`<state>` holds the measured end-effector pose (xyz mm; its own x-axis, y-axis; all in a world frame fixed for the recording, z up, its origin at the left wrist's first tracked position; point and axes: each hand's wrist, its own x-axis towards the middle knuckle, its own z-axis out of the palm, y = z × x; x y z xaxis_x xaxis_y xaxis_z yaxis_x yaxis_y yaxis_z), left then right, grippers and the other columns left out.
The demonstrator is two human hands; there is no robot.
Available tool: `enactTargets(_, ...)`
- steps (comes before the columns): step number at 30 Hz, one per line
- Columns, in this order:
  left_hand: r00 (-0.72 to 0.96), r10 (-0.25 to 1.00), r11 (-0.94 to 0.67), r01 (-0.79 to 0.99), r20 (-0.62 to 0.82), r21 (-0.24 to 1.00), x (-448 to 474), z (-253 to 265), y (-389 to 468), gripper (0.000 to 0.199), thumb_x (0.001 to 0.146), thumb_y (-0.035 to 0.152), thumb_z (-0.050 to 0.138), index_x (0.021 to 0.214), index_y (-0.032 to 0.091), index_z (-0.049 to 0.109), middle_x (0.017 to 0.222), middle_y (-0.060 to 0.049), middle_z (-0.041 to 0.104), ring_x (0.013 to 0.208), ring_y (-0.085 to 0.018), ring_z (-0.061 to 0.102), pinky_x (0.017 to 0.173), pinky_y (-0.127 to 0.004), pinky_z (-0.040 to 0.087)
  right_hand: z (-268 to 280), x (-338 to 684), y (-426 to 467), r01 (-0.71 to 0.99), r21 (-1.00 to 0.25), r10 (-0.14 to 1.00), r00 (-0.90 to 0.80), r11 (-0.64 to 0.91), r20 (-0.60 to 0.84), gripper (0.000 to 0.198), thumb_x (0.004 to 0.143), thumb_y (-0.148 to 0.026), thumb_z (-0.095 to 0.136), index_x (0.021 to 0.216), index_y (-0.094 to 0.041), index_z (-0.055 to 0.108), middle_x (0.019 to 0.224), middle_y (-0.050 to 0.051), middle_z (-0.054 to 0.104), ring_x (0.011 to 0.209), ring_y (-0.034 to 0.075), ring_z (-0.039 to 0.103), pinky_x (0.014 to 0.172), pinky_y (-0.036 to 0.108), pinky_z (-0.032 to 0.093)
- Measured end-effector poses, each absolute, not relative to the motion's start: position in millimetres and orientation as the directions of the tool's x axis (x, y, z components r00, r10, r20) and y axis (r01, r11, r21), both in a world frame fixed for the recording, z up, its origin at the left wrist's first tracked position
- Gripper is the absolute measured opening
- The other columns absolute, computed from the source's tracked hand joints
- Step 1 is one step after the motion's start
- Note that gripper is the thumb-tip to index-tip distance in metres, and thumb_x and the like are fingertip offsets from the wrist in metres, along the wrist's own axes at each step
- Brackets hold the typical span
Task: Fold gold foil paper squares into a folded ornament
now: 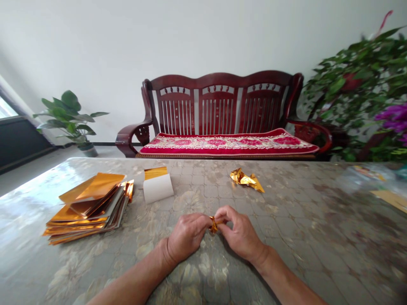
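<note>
Between my two hands, just above the table, is a small crumpled piece of gold foil paper [213,225]. My left hand [190,232] pinches its left side between thumb and fingers. From the right, the thumb and forefinger of my right hand [239,232] grip the other side. Fingers cover much of the foil, so its full shape is hidden. Beyond my right hand lies another crumpled, twisted gold foil piece [247,179]. A curled sheet [158,188], white on the outside with a gold strip showing, rests past my left hand.
An uneven stack of gold foil sheets [90,212] sits at the table's left. Clear plastic packaging [362,178] and brown cardboard [391,199] lie at the right edge. Behind the patterned table [302,254] are a wooden bench [219,106] and potted plants [71,116].
</note>
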<state>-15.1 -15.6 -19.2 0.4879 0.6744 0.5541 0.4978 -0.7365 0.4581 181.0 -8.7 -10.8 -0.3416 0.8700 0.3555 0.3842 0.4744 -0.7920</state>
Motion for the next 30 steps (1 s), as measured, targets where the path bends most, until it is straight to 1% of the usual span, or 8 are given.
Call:
enactTargets(7, 0.452, 0.633, -0.763, 0.505, 0.629, 0.405, -11, -18, -17, 0.02, 0.092, 0.008, 0.045, 0.085, 0.019, 0.061, 0.07, -0.001, 0.066, 0.063, -0.012, 0.061, 0.062, -0.02, 0.043, -13, 176, -12, 0.392, -0.774, 0.862, -0.322, 0.498, 0.391, 0.018, 0.08, -0.006, 0.055, 0.084, -0.023, 0.061, 0.076, -0.004, 0.069, 0.072, 0.012, 0.066, 0.07, 0.022, 0.049)
enactTargets(9, 0.433, 0.633, -0.762, 0.494, 0.642, 0.418, -9, -18, -16, 0.021, 0.092, 0.007, 0.045, 0.085, 0.019, 0.062, 0.072, -0.001, 0.068, 0.064, -0.011, 0.063, 0.062, -0.019, 0.044, -12, 176, -11, 0.397, -0.767, 0.86, -0.307, 0.505, 0.407, 0.017, 0.08, -0.006, 0.055, 0.083, -0.023, 0.061, 0.076, -0.004, 0.069, 0.071, 0.012, 0.066, 0.07, 0.022, 0.049)
enactTargets(12, 0.383, 0.669, -0.735, 0.467, 0.637, 0.491, -9, -17, -13, 0.019, 0.094, 0.01, 0.048, 0.088, 0.02, 0.063, 0.078, -0.001, 0.071, 0.069, -0.01, 0.066, 0.068, -0.018, 0.047, -10, 178, -8, 0.399, -0.757, 0.855, -0.281, 0.518, 0.437, 0.012, 0.083, -0.011, 0.056, 0.086, -0.022, 0.059, 0.078, -0.003, 0.069, 0.073, 0.012, 0.067, 0.07, 0.022, 0.05)
enactTargets(16, 0.267, 0.758, -0.64, 0.48, 0.595, 0.601, -13, -20, -8, 0.013, 0.095, 0.016, 0.054, 0.09, 0.022, 0.065, 0.082, 0.002, 0.072, 0.073, -0.009, 0.067, 0.072, -0.016, 0.048, -10, 186, 0, 0.47, -0.668, 0.815, -0.292, 0.578, 0.5, 0.01, 0.086, -0.014, 0.056, 0.09, -0.023, 0.058, 0.083, -0.002, 0.07, 0.076, 0.013, 0.067, 0.073, 0.023, 0.05)
enactTargets(18, 0.214, 0.791, -0.592, 0.509, 0.574, 0.626, -16, -22, -5, 0.013, 0.093, 0.015, 0.056, 0.089, 0.022, 0.066, 0.082, 0.003, 0.072, 0.073, -0.009, 0.067, 0.072, -0.016, 0.048, -11, 192, 3, 0.522, -0.608, 0.795, -0.294, 0.598, 0.53, 0.011, 0.086, -0.013, 0.056, 0.09, -0.023, 0.058, 0.083, -0.001, 0.07, 0.075, 0.014, 0.067, 0.072, 0.025, 0.049)
enactTargets(20, 0.194, 0.807, -0.566, 0.526, 0.558, 0.635, -19, -24, -2, 0.014, 0.093, 0.014, 0.056, 0.087, 0.022, 0.066, 0.08, 0.003, 0.072, 0.073, -0.009, 0.067, 0.071, -0.016, 0.048, -13, 196, 6, 0.557, -0.578, 0.791, -0.28, 0.596, 0.545, 0.011, 0.086, -0.013, 0.055, 0.09, -0.023, 0.058, 0.081, -0.001, 0.07, 0.074, 0.015, 0.066, 0.071, 0.025, 0.049)
enactTargets(26, 0.199, 0.85, -0.512, 0.53, 0.488, 0.676, -19, -24, 0, 0.014, 0.092, 0.015, 0.056, 0.087, 0.022, 0.066, 0.08, 0.004, 0.072, 0.073, -0.009, 0.066, 0.071, -0.017, 0.048, -16, 200, 9, 0.58, -0.571, 0.803, -0.289, 0.58, 0.522, 0.012, 0.086, -0.014, 0.054, 0.093, -0.024, 0.058, 0.085, 0.0, 0.071, 0.076, 0.016, 0.068, 0.072, 0.027, 0.051)
enactTargets(30, 0.194, 0.895, -0.438, 0.541, 0.401, 0.718, -17, -23, 1, 0.011, 0.09, 0.017, 0.058, 0.091, 0.023, 0.067, 0.083, 0.004, 0.073, 0.074, -0.01, 0.066, 0.073, -0.018, 0.049, -20, 199, 10, 0.561, -0.624, 0.836, -0.291, 0.543, 0.466, 0.019, 0.086, -0.015, 0.055, 0.102, -0.024, 0.059, 0.094, 0.0, 0.073, 0.085, 0.016, 0.07, 0.078, 0.027, 0.052)
